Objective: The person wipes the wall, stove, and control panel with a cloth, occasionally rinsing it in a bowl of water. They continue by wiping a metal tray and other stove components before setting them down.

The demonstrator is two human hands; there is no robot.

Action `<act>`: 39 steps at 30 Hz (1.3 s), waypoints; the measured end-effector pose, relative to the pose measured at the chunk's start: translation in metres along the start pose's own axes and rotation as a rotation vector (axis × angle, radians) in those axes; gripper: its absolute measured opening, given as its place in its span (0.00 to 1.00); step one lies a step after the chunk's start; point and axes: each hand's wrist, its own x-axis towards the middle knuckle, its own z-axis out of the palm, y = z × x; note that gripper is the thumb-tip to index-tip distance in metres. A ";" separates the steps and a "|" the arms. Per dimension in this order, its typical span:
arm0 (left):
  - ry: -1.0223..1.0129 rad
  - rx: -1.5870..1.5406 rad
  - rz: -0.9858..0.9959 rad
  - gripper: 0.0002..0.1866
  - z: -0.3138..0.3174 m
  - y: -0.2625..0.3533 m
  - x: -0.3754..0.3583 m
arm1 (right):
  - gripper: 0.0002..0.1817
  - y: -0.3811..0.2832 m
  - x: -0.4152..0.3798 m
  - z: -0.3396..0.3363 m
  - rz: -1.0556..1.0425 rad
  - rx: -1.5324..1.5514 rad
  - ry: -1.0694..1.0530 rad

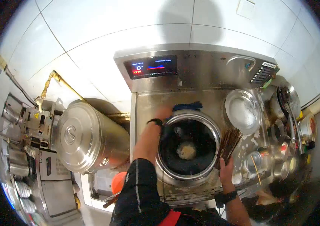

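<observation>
In the head view a dark wok (175, 162) sits in the metal ring of the stove (145, 103), with a pale patch at its bottom. My right hand (226, 170) is wrapped round the lower end of a bamboo wok brush (229, 143), whose bristles point up beside the wok's right rim. Across the wok's left side reaches my left arm. My left hand (163, 113), smeared by motion, is at the far left rim, close to a dark blue cloth (187, 107) lying behind the wok. Its fingers do not show clearly.
A metal basin (243, 111) stands right of the wok, near a faucet (243, 59). Left of the stove is a tall lidded stockpot (79, 137); an orange bowl (118, 182) sits lower down. Several containers and ladles crowd the far right. A lit display (152, 67) is on the back panel.
</observation>
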 end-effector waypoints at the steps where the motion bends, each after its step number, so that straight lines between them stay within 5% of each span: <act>1: -0.038 0.043 -0.091 0.18 -0.003 -0.025 -0.013 | 0.24 -0.020 -0.003 0.001 -0.013 -0.002 -0.021; 2: -0.001 0.364 0.162 0.16 -0.004 -0.048 -0.033 | 0.23 -0.031 -0.006 0.002 -0.027 -0.003 -0.045; 5: 0.029 0.175 0.007 0.23 -0.020 -0.049 -0.088 | 0.25 -0.011 -0.002 0.002 -0.038 -0.028 -0.055; 7: 0.167 0.133 0.305 0.32 -0.030 -0.049 -0.115 | 0.26 -0.006 0.001 0.000 -0.031 -0.019 -0.075; 10: -0.064 0.375 0.395 0.35 -0.034 -0.068 -0.113 | 0.28 -0.009 0.001 0.008 -0.028 -0.041 -0.092; 14: 0.075 0.425 0.449 0.30 -0.023 -0.067 -0.076 | 0.29 -0.034 -0.001 0.015 -0.056 -0.195 -0.039; 22: 0.304 0.399 0.272 0.33 -0.003 -0.068 -0.006 | 0.32 -0.029 0.008 0.016 0.110 -0.154 -0.130; 27: 0.323 0.525 -0.111 0.43 -0.012 -0.079 -0.034 | 0.32 -0.032 0.008 0.015 0.080 -0.099 -0.149; 35: 0.108 0.559 -0.088 0.38 -0.030 -0.086 -0.091 | 0.30 -0.031 0.008 0.012 -0.071 -0.208 -0.188; 39: 0.055 0.540 0.099 0.34 0.005 -0.088 -0.156 | 0.28 -0.034 0.007 0.017 -0.117 -0.089 -0.172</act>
